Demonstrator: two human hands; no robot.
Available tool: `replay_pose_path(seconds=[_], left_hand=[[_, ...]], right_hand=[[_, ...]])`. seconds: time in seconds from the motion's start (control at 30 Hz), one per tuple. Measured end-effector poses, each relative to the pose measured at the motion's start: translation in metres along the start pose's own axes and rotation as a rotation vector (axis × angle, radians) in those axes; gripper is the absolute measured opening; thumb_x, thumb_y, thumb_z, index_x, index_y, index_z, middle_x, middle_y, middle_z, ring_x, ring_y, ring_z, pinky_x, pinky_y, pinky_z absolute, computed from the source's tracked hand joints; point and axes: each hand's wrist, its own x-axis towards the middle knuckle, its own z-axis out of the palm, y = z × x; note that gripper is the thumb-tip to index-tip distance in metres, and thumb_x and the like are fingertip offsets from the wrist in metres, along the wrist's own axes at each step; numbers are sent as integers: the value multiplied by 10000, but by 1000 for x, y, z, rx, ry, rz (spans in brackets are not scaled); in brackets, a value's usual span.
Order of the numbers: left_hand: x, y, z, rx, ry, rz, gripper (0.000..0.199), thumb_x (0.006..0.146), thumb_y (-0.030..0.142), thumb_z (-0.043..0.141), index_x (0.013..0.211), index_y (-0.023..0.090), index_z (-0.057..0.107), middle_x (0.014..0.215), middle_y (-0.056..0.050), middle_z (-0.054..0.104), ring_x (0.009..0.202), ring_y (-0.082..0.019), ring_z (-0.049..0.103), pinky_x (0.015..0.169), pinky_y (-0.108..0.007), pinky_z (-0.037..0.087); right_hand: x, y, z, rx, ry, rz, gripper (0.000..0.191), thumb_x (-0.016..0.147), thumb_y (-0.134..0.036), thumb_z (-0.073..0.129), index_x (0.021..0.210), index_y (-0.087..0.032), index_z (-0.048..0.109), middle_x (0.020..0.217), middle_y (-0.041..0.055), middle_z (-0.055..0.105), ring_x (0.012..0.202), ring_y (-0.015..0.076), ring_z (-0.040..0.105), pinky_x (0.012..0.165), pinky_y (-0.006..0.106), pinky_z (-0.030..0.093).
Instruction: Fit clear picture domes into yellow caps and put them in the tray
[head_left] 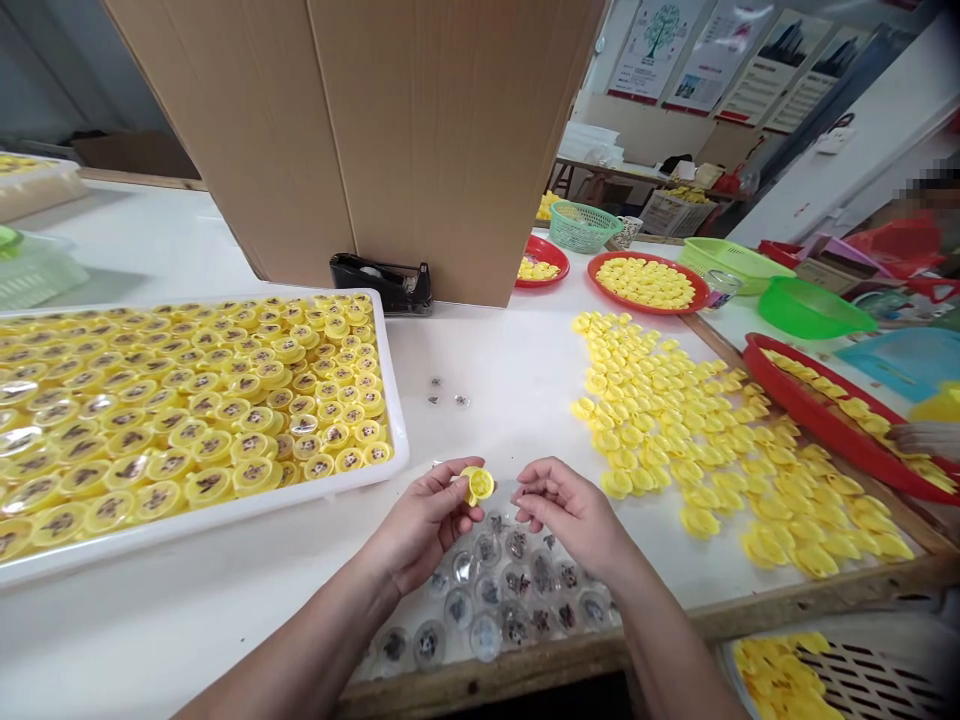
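My left hand (431,515) pinches a small round yellow piece (481,485) above the white table. Facing it, my right hand (566,505) is closed, thumb against fingers, around something tiny and dark that is too small to name. Below and between both hands lie clear round discs with dark printed pictures (487,590), near the table's front edge. On the left, a white tray (397,420) holds many yellow round pieces with pictures on top. Rows of plain yellow pieces (675,420) cover the table to the right.
A cardboard box (360,140) stands behind a black tape dispenser (382,283). Red plates (701,290) of yellow pieces and green baskets (585,228) stand at the right. Three small discs (436,382) lie mid-table. Another person's hand (926,438) shows at the right edge.
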Motion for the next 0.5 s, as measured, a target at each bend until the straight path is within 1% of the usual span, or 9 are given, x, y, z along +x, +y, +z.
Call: replay_pose_path(seconds=[0.03, 0.1, 0.17, 0.23, 0.3, 0.37, 0.43, 0.5], left_hand=[[0, -1, 0, 10, -15, -12, 245, 838, 162, 590, 1080, 130, 595, 923, -74, 619, 588, -62, 571, 500, -128, 446], [-1, -4, 1, 27, -54, -33, 223, 828, 189, 609, 1043, 130, 601, 856, -59, 616, 578, -73, 575, 474, -130, 433], [-2, -6, 2, 36, -91, -39, 207, 827, 222, 618, 1014, 137, 598, 805, -52, 614, 583, -88, 586, 477, -136, 438], [-2, -7, 2, 49, -125, -41, 199, 830, 259, 620, 988, 140, 596, 788, -56, 620, 587, -90, 592, 487, -135, 441], [-3, -8, 3, 72, -153, -47, 215, 828, 292, 626, 973, 136, 600, 781, -64, 631, 578, -83, 589, 485, -126, 432], [-4, -8, 3, 93, -159, -53, 251, 812, 317, 646, 972, 129, 605, 763, -66, 634, 571, -81, 587, 480, -124, 421], [-4, -8, 4, 105, -135, -58, 289, 789, 336, 671, 974, 124, 605, 732, -55, 627, 563, -82, 582, 480, -129, 413], [-4, -9, 5, 113, -100, -48, 311, 771, 349, 688, 963, 119, 605, 717, -43, 615, 557, -79, 574, 481, -136, 405]], right_hand=[[-2, -4, 0, 55, -25, 0, 150, 850, -263, 504, 988, -210, 530, 763, 0, 628, 654, 150, 636, 577, 272, 522], [-4, -12, 0, 186, -67, -13, 166, 833, -252, 536, 988, -211, 578, 774, -11, 601, 633, 128, 623, 574, 256, 519], [-4, -18, 1, 322, -98, -35, 191, 816, -230, 564, 994, -221, 633, 833, -10, 570, 632, 110, 607, 572, 247, 508], [-2, -21, 2, 400, -120, -45, 210, 813, -218, 576, 1004, -233, 663, 891, -6, 542, 645, 98, 593, 573, 241, 497], [1, -20, 4, 407, -137, -17, 236, 824, -219, 571, 1045, -246, 650, 888, -11, 542, 639, 91, 583, 579, 237, 494], [2, -19, 6, 398, -140, 4, 223, 823, -229, 582, 1040, -241, 635, 888, -11, 560, 631, 90, 582, 583, 237, 500], [1, -18, 7, 363, -124, -21, 173, 820, -237, 591, 985, -227, 642, 892, -3, 581, 624, 95, 582, 587, 245, 511], [0, -20, 8, 286, -97, -70, 157, 823, -229, 587, 961, -222, 661, 900, 13, 600, 662, 114, 595, 614, 260, 523]])
